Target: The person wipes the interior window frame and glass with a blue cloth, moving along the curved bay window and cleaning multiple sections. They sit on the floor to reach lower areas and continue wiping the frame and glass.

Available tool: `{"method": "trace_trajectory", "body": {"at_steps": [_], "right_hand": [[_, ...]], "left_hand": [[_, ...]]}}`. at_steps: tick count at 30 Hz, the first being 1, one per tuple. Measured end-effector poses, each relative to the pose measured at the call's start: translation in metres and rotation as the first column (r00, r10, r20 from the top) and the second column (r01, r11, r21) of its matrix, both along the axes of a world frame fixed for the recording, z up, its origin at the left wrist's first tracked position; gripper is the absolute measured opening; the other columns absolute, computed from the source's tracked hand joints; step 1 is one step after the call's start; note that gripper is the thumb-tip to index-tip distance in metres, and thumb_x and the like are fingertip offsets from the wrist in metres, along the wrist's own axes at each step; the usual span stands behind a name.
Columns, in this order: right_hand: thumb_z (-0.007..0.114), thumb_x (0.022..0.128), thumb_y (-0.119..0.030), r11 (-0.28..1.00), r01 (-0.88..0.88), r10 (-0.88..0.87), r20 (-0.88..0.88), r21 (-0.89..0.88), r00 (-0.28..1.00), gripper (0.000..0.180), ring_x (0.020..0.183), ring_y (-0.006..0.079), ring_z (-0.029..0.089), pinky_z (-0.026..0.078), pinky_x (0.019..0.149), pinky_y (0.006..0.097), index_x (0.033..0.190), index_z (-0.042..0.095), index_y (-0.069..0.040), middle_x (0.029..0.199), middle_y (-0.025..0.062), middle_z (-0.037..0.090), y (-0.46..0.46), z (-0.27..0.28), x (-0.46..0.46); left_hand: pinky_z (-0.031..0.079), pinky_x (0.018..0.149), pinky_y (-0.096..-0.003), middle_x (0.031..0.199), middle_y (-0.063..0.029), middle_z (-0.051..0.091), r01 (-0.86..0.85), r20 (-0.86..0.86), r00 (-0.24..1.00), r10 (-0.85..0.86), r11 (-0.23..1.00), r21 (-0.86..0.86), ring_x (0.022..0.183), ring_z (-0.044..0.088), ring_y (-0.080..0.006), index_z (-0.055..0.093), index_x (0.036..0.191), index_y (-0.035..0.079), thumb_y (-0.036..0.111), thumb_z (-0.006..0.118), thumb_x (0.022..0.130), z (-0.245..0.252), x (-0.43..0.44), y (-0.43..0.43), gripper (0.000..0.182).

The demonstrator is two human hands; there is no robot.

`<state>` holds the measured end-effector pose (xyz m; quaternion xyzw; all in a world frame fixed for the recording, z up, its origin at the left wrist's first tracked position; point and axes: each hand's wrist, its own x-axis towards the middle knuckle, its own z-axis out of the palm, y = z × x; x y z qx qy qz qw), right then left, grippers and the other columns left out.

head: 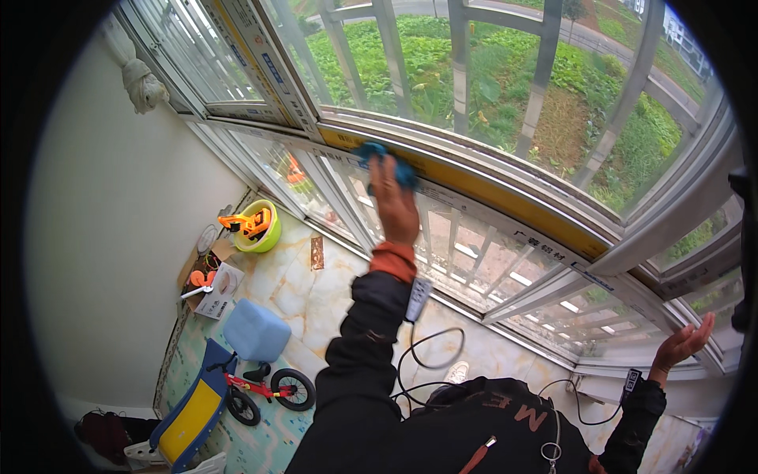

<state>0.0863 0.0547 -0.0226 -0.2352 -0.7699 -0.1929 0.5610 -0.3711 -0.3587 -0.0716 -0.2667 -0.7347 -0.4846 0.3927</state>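
Observation:
My left hand [395, 207], slightly blurred, is on a teal cloth [385, 163]. The cloth lies on the middle crossbar of the window frame, over its yellow protective film [474, 178] and white printed strip [536, 244]. Part of the cloth is hidden beneath my fingers. At the far right my right hand [681, 349] holds nothing, its palm turned up and fingers extended beside the white frame [704, 349]. Whether it touches the frame is unclear. Above the crossbar is a large glass pane [497, 89] with metal bars outside.
Cables [435, 361] hang near my body. To the left on the floor are a green bucket [266, 234] holding an orange toy excavator, a cardboard box [222, 290], a blue stool [257, 332], a red balance bike [260, 388] and a toy slide [198, 409]. A knotted curtain [142, 86] hangs upper left.

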Motion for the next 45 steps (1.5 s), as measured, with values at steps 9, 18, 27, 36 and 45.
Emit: {"method": "trace_trajectory", "body": {"at_steps": [9,18,27,36,45], "right_hand": [[0.037,0.106,-0.03,0.99,-0.139,0.141,-0.057,0.03,0.988,0.049,0.135,0.034,0.04,0.027,0.114,0.0443,0.142,0.04,0.003,0.144,0.0197,0.045,0.008,-0.006,-0.007],[0.045,0.092,-0.01,1.0,-0.006,0.005,-0.058,-0.018,0.998,0.049,0.135,0.0346,0.038,0.027,0.111,0.0447,0.14,0.045,0.001,0.144,0.0187,0.044,-0.001,-0.011,-0.005],[0.057,0.089,-0.015,0.964,-0.2,0.185,-0.102,-0.176,0.977,0.052,0.132,0.0343,0.04,0.031,0.11,0.0432,0.138,0.047,-0.001,0.142,0.0195,0.043,-0.013,0.008,0.007],[0.063,0.083,-0.005,0.357,-0.624,0.609,-0.333,-0.695,0.72,0.06,0.122,0.023,0.054,0.046,0.097,0.0346,0.14,0.044,-0.001,0.138,0.0143,0.05,-0.06,0.017,0.1],[0.065,0.089,-0.013,-0.353,-0.49,0.476,-0.604,-0.797,0.64,0.04,0.103,0.015,0.059,0.049,0.087,0.0294,0.127,0.056,-0.003,0.109,0.009,0.063,-0.081,-0.053,0.146]], "left_hand": [[0.039,0.101,-0.0438,0.121,-0.023,0.055,-0.243,0.288,0.933,0.214,0.968,0.069,0.112,0.053,-0.0389,0.052,0.12,-0.003,0.004,0.052,0.089,0.013,-0.205,-0.132,0.032],[0.045,0.097,-0.0388,0.121,-0.0174,0.061,-0.062,0.308,0.951,0.016,0.988,0.141,0.108,0.06,-0.0323,0.052,0.129,-0.001,0.008,0.053,0.093,-0.014,-0.095,-0.064,0.037],[0.029,0.113,-0.0408,0.146,-0.0239,0.041,0.089,0.074,0.993,-0.09,0.996,0.017,0.134,0.041,-0.0396,0.035,0.145,-0.005,0.004,0.055,0.093,0.003,0.153,0.105,0.056],[0.044,0.1,-0.0323,0.132,-0.0135,0.052,0.514,0.3,0.769,-0.564,0.826,0.233,0.116,0.056,-0.0223,0.042,0.14,-0.002,-0.001,0.053,0.094,0.023,0.33,0.181,0.047],[0.047,0.09,-0.0321,0.111,-0.0135,0.059,0.925,0.563,0.327,-0.759,0.379,-0.026,0.101,0.06,-0.0225,0.054,0.122,0.002,0.006,0.07,0.085,-0.008,0.474,0.218,0.04]]}}
